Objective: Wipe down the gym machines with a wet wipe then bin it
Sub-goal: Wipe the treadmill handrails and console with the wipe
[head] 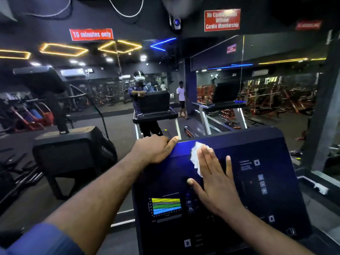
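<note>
In a dim, black-walled gym lined with a wall mirror (pixel 110 92), under yellow hexagonal light strips (pixel 63 49) and a red "15 minutes only" sign (pixel 91 34), a person's right hand (pixel 215 181) lies flat, fingers straight, pressing a crumpled white wet wipe (pixel 195 155) onto the glossy dark treadmill console (pixel 276 153) near its top edge. The left hand (pixel 156 150) grips the console's top-left corner, fingers curled over the rim. A coloured chart (pixel 166 207) glows low on the smooth panel.

Right hand (pixel 213 183) presses a white wipe (pixel 196 157) flat on the treadmill console (pixel 257 144); left hand (pixel 156 148) grips its top edge.
</note>
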`<state>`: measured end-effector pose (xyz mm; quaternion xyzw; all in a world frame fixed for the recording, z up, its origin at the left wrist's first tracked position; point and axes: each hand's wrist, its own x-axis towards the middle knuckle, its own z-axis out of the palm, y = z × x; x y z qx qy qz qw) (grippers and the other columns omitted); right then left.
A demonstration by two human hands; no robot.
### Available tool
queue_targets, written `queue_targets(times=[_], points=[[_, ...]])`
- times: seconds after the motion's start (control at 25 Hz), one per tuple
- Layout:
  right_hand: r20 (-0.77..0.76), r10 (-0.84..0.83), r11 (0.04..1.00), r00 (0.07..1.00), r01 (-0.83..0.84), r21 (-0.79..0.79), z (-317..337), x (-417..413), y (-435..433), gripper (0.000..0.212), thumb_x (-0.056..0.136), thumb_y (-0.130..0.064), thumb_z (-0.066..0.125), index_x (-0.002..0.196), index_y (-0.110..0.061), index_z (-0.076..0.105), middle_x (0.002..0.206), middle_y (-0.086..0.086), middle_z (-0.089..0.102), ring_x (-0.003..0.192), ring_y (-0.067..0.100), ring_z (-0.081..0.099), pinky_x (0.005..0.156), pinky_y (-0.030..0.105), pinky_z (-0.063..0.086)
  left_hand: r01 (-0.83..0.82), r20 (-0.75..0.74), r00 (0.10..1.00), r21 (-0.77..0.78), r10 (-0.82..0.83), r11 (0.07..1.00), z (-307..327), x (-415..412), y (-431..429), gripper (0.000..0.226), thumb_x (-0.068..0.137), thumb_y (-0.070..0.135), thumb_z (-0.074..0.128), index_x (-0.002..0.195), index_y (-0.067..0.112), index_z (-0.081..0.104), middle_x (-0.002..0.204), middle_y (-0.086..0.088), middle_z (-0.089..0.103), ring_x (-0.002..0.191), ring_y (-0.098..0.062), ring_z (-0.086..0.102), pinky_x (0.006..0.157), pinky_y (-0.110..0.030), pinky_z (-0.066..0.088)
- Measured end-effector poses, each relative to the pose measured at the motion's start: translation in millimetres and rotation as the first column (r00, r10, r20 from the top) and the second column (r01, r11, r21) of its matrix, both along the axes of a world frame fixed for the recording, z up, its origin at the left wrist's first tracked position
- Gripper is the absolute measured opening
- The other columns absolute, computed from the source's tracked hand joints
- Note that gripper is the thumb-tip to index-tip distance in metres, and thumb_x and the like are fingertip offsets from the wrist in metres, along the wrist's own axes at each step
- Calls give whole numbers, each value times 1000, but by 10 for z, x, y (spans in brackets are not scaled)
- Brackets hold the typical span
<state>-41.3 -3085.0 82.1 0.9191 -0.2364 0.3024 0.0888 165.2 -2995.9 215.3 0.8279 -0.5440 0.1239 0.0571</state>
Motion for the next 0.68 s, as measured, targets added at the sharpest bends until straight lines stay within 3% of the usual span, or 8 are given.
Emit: queue_targets(times=[0.12,0.24,0.32,0.44,0.52,0.56,0.68], points=[[-20,-26,1000,999,26,1,-52,-163,-170,99,96,-85,26,167,-21,-2,174,-6,-10,161,13,-2,128,53,-3,32,-24,999,67,-31,997,35,-113,-185,79,99,77,8,108,23,66,125,-12,68,117,-37,64,95,-49,50],[-16,-34,999,999,34,37,-29,-306,-340,102,95,-85,26,167,-18,-4,174,-2,-14,161,15,-7,127,53,-9,49,-77,996,107,-41,993,73,-201,-344,78,94,83,7,100,26,60,120,-10,68,112,-33,64,98,-50,51],[-86,33,999,996,-36,-34,-29,-429,-491,102,94,-87,28,167,-21,3,174,-5,-6,161,14,2,128,51,-4,79,-120,991,126,-64,989,101,-326,-518,79,95,81,10,104,22,61,119,-13,67,112,-34,63,97,-47,50],[20,-74,996,997,73,57,52,-627,-736,101,94,-87,21,166,-23,-8,173,-7,-15,160,12,-11,127,52,-13,112,-118,988,125,-97,986,93,-541,-831,84,95,82,8,114,22,63,122,-14,67,115,-35,62,100,-48,49],[-10,-34,999,999,34,5,0,-779,-929,104,92,-89,27,167,-22,0,175,-6,-7,161,13,-2,128,50,-8,127,-121,986,121,-112,985,87,-687,-1053,95,85,91,0,111,26,64,121,-11,69,112,-34,64,101,-50,50],[-17,-79,997,997,79,-1,-11,-844,-1023,104,91,-90,27,167,-23,2,175,-5,-4,161,13,2,128,49,-8,136,-127,985,124,-120,983,93,-749,-1126,96,80,93,-2,105,26,62,118,-10,69,109,-32,65,100,-50,51],[144,-279,949,949,250,195,20,-1067,-1325,105,93,-87,15,165,-16,-10,173,0,-18,160,17,-12,127,53,-11,135,-138,984,139,-116,981,98,-935,-1333,88,79,94,0,96,29,56,116,-9,68,102,-29,63,99,-52,51]])
